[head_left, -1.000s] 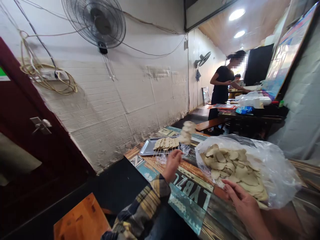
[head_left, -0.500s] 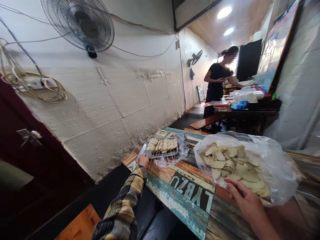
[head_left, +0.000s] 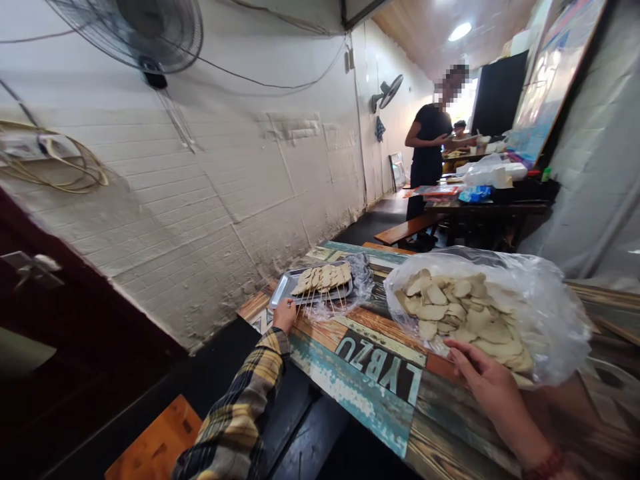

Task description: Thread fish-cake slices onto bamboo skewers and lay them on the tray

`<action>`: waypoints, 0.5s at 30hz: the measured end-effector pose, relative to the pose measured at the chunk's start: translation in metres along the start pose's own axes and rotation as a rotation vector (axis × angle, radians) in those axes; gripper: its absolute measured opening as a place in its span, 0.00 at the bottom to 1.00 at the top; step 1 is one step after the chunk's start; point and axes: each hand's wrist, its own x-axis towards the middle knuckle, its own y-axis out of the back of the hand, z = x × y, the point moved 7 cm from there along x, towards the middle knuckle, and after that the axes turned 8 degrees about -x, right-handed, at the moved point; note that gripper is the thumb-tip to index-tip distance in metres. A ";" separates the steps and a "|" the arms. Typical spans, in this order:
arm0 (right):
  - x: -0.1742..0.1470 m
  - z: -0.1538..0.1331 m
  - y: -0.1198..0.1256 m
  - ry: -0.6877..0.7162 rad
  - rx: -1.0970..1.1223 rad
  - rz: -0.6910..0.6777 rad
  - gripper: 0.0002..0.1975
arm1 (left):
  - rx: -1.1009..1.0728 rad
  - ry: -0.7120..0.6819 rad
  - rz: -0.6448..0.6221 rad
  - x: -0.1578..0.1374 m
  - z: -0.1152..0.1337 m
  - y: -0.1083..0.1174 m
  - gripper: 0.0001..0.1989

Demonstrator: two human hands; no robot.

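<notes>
My left hand (head_left: 284, 316), in a plaid sleeve, is closed at the near-left corner of a metal tray (head_left: 281, 292), apparently gripping its rim; the fingertips are partly hidden. On the tray lie flat, pale slices threaded on thin sticks (head_left: 323, 279), the sticks pointing towards me. At the right, my right hand (head_left: 487, 380) has its index finger and thumb stretched out with a gap between them. Its fingertips are at the near edge of a clear plastic bag (head_left: 560, 320). Many loose pale slices (head_left: 465, 317) fill the open bag.
A patchwork wood-print table (head_left: 370, 407) bears the tray and bag. Crumpled plastic (head_left: 363, 273) lies by the tray. An orange stool (head_left: 153, 440) stands at the lower left. Farther back, a person (head_left: 430, 140) stands beside another table (head_left: 520, 203) and a bench (head_left: 405, 230).
The view has tilted slightly down and turned right. Both my hands stay by the tray and the bag. The person at the back has drawn an arm in from the table and stands more upright.
</notes>
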 end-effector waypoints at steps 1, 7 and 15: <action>0.000 -0.002 0.000 0.008 0.002 0.001 0.25 | 0.001 0.000 -0.015 -0.003 0.000 -0.001 0.14; -0.001 -0.013 0.003 0.079 0.019 0.021 0.22 | -0.009 -0.045 -0.068 -0.020 0.005 -0.002 0.19; -0.001 -0.032 0.005 0.235 -0.013 0.057 0.18 | -0.038 -0.108 -0.060 -0.039 0.043 0.023 0.16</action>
